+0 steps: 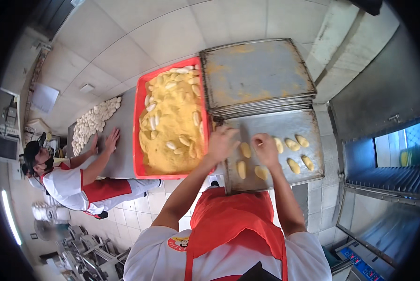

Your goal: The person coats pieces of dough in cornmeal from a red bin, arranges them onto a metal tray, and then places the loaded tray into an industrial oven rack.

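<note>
Several oval dough pieces [292, 144] coated in yellow crumbs lie spaced out on a metal baking tray [285, 179] before me. My left hand [224, 143] is over the tray's left edge, its fingers stretched out to the right with nothing visible in them. Over the tray's middle, my right hand [266, 150] is closed, fingertips together; what it holds, if anything, is hidden. One coated piece [245, 150] lies between the two hands. To the left, a red plastic crate [137, 140] contains yellow crumbs [168, 122] with paler dough pieces in and on them.
A stack of worn baking trays [257, 75] stands just behind my tray. At the left, a co-worker [60, 182] reaches over a grey table [125, 136] where plain dough pieces [95, 121] are heaped. A metal oven [388, 145] with a window is at the right.
</note>
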A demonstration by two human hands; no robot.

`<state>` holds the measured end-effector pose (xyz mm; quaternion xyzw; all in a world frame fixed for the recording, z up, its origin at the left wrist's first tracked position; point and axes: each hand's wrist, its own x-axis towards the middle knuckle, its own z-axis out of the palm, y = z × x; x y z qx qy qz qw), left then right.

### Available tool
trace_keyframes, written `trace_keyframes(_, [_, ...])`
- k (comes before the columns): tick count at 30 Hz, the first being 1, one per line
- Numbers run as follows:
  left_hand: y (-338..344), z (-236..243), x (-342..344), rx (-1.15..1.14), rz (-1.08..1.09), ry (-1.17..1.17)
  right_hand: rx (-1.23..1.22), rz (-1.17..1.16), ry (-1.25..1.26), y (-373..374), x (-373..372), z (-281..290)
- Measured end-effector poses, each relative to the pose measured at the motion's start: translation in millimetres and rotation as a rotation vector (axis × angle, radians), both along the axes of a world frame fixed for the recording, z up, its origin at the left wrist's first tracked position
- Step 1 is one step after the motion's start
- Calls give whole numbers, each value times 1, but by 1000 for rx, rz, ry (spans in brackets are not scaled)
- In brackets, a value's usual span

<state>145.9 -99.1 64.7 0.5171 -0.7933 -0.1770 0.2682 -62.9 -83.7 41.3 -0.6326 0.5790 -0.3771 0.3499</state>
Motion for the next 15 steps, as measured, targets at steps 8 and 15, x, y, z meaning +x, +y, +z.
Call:
trace_keyframes(8, [74, -54, 280, 332, 492, -378, 173, 383, 125, 34, 264, -86])
trace_keyframes(15, [32, -91, 290, 325, 94, -185, 578, 388, 131, -57, 319, -76])
